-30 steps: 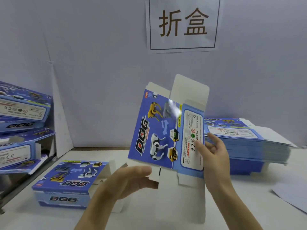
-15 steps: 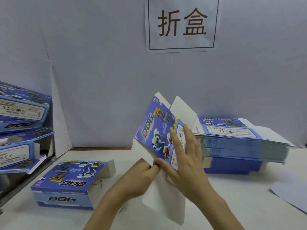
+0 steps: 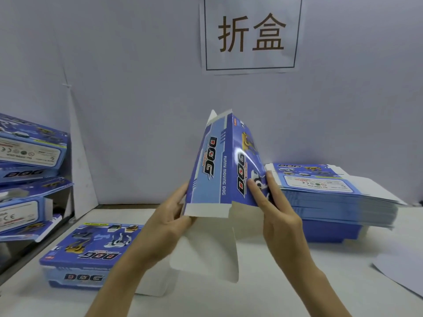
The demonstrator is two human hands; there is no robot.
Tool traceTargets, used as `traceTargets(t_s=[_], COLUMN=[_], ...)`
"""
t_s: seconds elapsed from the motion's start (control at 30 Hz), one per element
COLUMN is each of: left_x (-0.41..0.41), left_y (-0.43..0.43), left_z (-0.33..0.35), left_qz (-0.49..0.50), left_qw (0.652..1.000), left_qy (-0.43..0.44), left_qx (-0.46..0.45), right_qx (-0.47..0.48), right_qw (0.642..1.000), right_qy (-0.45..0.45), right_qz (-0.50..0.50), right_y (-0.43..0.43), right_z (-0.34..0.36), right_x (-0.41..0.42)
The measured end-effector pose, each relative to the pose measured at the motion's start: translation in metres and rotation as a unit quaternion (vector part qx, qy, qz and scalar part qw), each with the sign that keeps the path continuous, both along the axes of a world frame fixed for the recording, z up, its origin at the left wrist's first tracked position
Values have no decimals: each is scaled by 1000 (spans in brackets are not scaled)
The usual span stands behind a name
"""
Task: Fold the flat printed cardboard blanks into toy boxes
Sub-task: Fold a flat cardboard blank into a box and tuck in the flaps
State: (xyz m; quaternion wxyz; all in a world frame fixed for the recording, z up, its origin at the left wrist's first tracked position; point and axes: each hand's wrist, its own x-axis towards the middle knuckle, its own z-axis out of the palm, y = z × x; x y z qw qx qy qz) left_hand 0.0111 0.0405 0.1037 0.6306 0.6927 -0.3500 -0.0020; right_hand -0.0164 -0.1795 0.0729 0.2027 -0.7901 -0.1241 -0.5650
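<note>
At the far left, folded boxes (image 3: pixel 29 156) lie piled on their sides, CE marks showing on their labels, and one more box (image 3: pixel 89 255) printed "DOG" lies on the worktop (image 3: pixel 297 282), so several are done. The left hand (image 3: pixel 167 225) grips the lower left edge of a blank (image 3: pixel 217 170) held upright above the worktop and opened into a sleeve, with its white end flaps untucked; closing them looks like the step left. Its side panel reads "DOG" and "FUNNY MOVING DOG". The right hand (image 3: pixel 274 213) presses straight fingers flat on the front panel. Right of it a thick stack (image 3: pixel 332 188) of flat blanks, labelled "WARNING", awaits folding. The wall sign (image 3: pixel 251 33) reads "折盒".
</note>
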Motion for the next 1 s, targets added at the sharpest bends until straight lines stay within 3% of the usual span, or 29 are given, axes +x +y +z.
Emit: traceTargets(t_s=[0.13,0.23,0.3,0.37,0.43,0.47,0.53,0.6,0.67,0.77,0.83,0.93,1.0], left_x=[-5,-2,4,11,14,14,14,12,8,4,6,7,6], left_y=[-4,-18,-21,-15,-8,-6,-6,-5,-5,-13,-13,-2,1], left_z=[2,-3,-8,-10,-11,-12,-14,-13,-10,-7,-7,-4,-5], left_qz=[-94,15,71,110,115,95,31,-16,-25,73,123,73,70], left_qw=[983,967,958,959,962,967,976,978,982,983,975,978,980], left_qy=[153,240,259,244,223,214,206,203,179,134,138,153,155], left_qx=[-36,-89,-97,-98,-105,-100,-68,-36,-48,-99,-120,-121,-100], right_qx=[-6,-44,25,219,372,405,419,420,423,427,414,375,380], right_qw=[999,996,978,889,785,750,720,729,766,803,804,784,771], right_qy=[-15,10,114,213,263,289,326,332,307,272,283,340,330], right_qz=[41,73,174,340,421,435,447,426,375,316,319,360,390], right_y=[8,11,6,-4,-15,-18,-22,-23,-20,-8,-5,-13,-16], right_z=[0,0,3,11,17,19,23,27,29,26,25,28,28], right_x=[-1,-3,-7,-11,-10,-10,-11,-14,-18,-16,-15,-17,-18])
